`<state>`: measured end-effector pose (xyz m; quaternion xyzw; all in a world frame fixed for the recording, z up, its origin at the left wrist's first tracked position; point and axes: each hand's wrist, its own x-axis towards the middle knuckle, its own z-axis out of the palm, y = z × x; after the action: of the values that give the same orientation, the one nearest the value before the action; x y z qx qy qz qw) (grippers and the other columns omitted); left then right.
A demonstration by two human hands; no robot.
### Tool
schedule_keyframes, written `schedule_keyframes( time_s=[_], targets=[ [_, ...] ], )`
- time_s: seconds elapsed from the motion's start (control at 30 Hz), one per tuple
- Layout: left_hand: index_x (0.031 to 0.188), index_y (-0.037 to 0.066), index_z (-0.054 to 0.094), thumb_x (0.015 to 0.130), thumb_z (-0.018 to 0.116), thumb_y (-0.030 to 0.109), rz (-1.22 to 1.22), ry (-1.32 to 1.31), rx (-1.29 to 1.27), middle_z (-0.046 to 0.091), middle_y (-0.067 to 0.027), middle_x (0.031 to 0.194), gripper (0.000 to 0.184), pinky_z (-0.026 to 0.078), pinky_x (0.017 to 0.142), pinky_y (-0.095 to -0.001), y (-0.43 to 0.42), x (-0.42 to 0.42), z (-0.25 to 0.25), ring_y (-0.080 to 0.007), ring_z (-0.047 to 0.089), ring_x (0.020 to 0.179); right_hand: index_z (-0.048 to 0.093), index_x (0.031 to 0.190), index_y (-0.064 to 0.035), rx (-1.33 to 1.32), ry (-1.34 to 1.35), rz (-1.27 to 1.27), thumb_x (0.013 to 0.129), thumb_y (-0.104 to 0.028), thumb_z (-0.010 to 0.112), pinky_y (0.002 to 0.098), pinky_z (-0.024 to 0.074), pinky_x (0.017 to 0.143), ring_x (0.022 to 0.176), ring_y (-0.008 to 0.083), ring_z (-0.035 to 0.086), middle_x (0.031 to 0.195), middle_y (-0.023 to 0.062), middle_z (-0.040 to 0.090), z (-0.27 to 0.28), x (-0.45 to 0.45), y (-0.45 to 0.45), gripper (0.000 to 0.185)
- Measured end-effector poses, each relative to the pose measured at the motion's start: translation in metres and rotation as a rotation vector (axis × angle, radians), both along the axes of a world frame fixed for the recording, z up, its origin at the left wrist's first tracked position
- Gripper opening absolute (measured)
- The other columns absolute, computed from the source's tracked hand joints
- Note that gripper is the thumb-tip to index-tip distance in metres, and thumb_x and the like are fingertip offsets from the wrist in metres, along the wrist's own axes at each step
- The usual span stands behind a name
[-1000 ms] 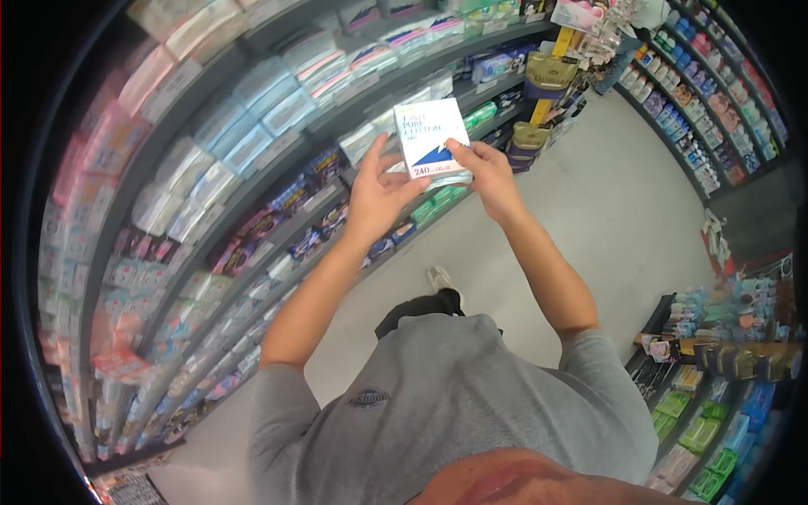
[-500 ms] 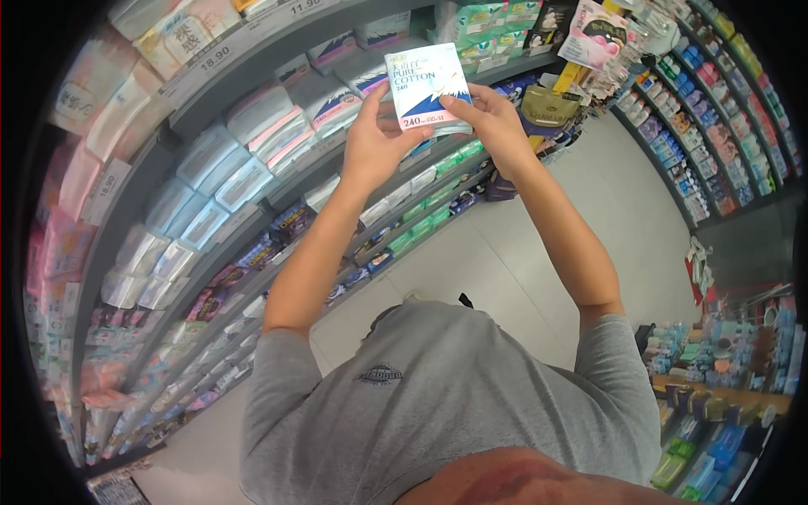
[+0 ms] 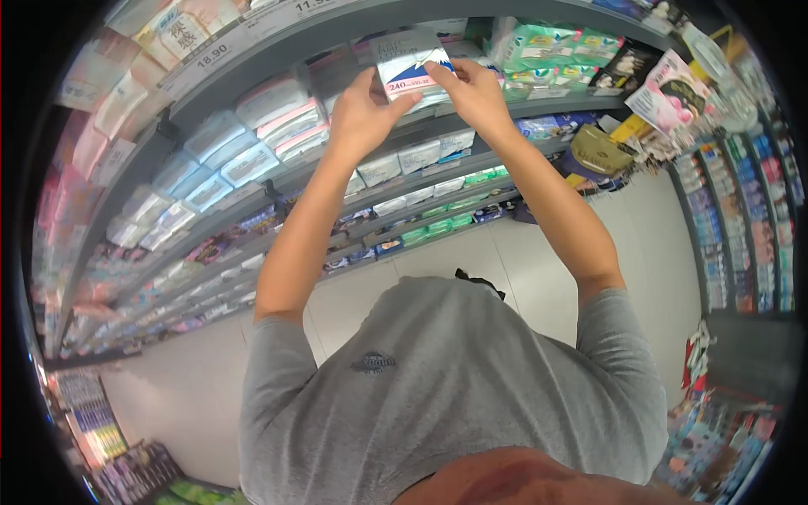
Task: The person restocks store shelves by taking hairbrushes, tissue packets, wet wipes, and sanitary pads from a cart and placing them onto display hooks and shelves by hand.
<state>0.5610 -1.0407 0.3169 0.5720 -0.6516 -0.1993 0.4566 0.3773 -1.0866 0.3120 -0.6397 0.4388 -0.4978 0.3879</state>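
A white, blue and pink pack of sanitary pads (image 3: 411, 66), marked 240, is held between my two hands at the shelf front. Its top edge tilts back toward the shelf and the upper part lies in shadow. My left hand (image 3: 362, 114) grips the pack's left side, thumb along the bottom edge. On the right side, my right hand (image 3: 476, 91) closes round it, with the thumb pressed on the printed front. The fingers behind the pack are partly hidden.
Left of my hands, the shelf holds light blue packs (image 3: 220, 160) and pink-edged packs (image 3: 290, 118). Green packs (image 3: 539, 50) sit to the right. A pink-and-white package (image 3: 671, 91) and an olive bag (image 3: 599, 153) stick out at the shelf end. Grey floor (image 3: 539, 252) lies below.
The camera view has turned, so the shelves and floor shift in frame. My hands have moved up with the pack, closer to the shelf, and its front now tips away into shadow.
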Motion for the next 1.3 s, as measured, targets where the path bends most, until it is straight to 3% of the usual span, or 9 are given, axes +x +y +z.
schedule_keyframes(
  time_s=[0.2, 0.3, 0.37, 0.47, 0.63, 0.83, 0.93, 1.07, 1.3],
  targets=[
    [0.104, -0.001, 0.066, 0.071, 0.082, 0.045, 0.147, -0.072, 0.044, 0.072, -0.0141, 0.086, 0.059, 0.053, 0.070, -0.0348, -0.007, 0.004, 0.001, -0.0239, 0.068, 0.076, 0.067, 0.089, 0.0072, -0.112, 0.162, 0.010, 0.084, -0.046, 0.066, 0.0415, 0.0494, 0.066, 0.070, 0.0327, 0.066, 0.075, 0.0227, 0.068, 0.004, 0.008, -0.022, 0.054],
    [0.101, -0.001, 0.066, 0.072, 0.082, 0.043, 0.204, -0.095, 0.051, 0.071, -0.0142, 0.081, 0.055, 0.052, 0.068, -0.0354, -0.002, 0.009, -0.005, -0.0243, 0.068, 0.075, 0.068, 0.085, 0.0047, -0.167, 0.338, 0.079, 0.085, -0.048, 0.066, 0.0329, 0.0463, 0.065, 0.068, 0.0220, 0.059, 0.079, 0.0164, 0.066, 0.001, 0.013, -0.030, 0.053],
    [0.100, -0.002, 0.067, 0.073, 0.082, 0.041, 0.236, -0.117, 0.055, 0.070, -0.0143, 0.079, 0.053, 0.051, 0.067, -0.0358, 0.004, 0.012, -0.005, -0.0248, 0.068, 0.074, 0.067, 0.078, 0.0052, -0.277, 0.379, 0.045, 0.085, -0.050, 0.064, 0.0393, 0.0475, 0.069, 0.073, 0.0315, 0.061, 0.081, 0.0230, 0.065, -0.006, 0.023, -0.029, 0.056],
    [0.098, -0.003, 0.066, 0.073, 0.083, 0.036, 0.358, -0.213, 0.000, 0.067, -0.0143, 0.073, 0.049, 0.051, 0.062, -0.0361, 0.021, 0.010, 0.008, -0.0271, 0.067, 0.065, 0.069, 0.083, 0.0040, -0.395, 0.487, 0.010, 0.087, -0.058, 0.057, 0.0509, 0.0442, 0.081, 0.094, 0.0410, 0.060, 0.088, 0.0254, 0.067, -0.007, 0.037, -0.025, 0.063],
    [0.105, -0.004, 0.067, 0.073, 0.083, 0.030, 0.503, -0.431, -0.169, 0.069, -0.0135, 0.076, 0.049, 0.052, 0.062, -0.0328, 0.034, 0.020, -0.001, -0.0244, 0.067, 0.064, 0.070, 0.092, 0.0032, -0.393, 0.617, 0.087, 0.086, -0.061, 0.056, 0.0488, 0.0407, 0.089, 0.099, 0.0380, 0.058, 0.095, 0.0227, 0.067, -0.003, 0.053, -0.020, 0.065],
    [0.107, -0.002, 0.068, 0.078, 0.078, 0.013, 0.557, -0.467, -0.375, 0.070, -0.0134, 0.089, 0.035, 0.055, 0.062, -0.0305, 0.047, 0.027, -0.016, -0.0187, 0.070, 0.069, 0.062, 0.120, -0.0010, -0.585, 0.478, 0.155, 0.083, -0.048, 0.068, 0.0466, 0.0369, 0.098, 0.108, 0.0349, 0.056, 0.100, 0.0174, 0.068, -0.021, 0.049, -0.012, 0.060],
    [0.106, 0.002, 0.067, 0.077, 0.077, 0.011, 0.585, -0.335, -0.349, 0.069, -0.0126, 0.092, 0.031, 0.055, 0.064, -0.0336, 0.047, 0.030, -0.021, -0.0219, 0.069, 0.071, 0.062, 0.114, -0.0007, -0.720, 0.375, 0.102, 0.077, -0.032, 0.075, 0.0509, 0.0347, 0.100, 0.098, 0.0293, 0.059, 0.078, 0.0060, 0.065, -0.023, 0.055, -0.008, 0.050],
    [0.107, 0.002, 0.066, 0.077, 0.076, 0.009, 0.570, -0.285, -0.385, 0.069, -0.0135, 0.094, 0.032, 0.055, 0.065, -0.0329, 0.046, 0.032, -0.028, -0.0213, 0.069, 0.071, 0.062, 0.115, -0.0005, -0.749, 0.336, 0.097, 0.077, -0.031, 0.074, 0.0517, 0.0355, 0.100, 0.099, 0.0296, 0.060, 0.078, 0.0059, 0.065, -0.023, 0.054, -0.005, 0.050],
    [0.109, 0.001, 0.064, 0.081, 0.075, 0.008, 0.624, 0.012, -0.363, 0.069, -0.0142, 0.095, 0.031, 0.056, 0.072, -0.0315, 0.043, 0.021, -0.035, -0.0194, 0.069, 0.080, 0.059, 0.124, 0.0018, -0.673, 0.369, 0.223, 0.078, -0.026, 0.074, 0.0473, 0.0416, 0.098, 0.112, 0.0363, 0.055, 0.108, 0.0183, 0.066, -0.025, 0.043, -0.007, 0.056]
  ],
)
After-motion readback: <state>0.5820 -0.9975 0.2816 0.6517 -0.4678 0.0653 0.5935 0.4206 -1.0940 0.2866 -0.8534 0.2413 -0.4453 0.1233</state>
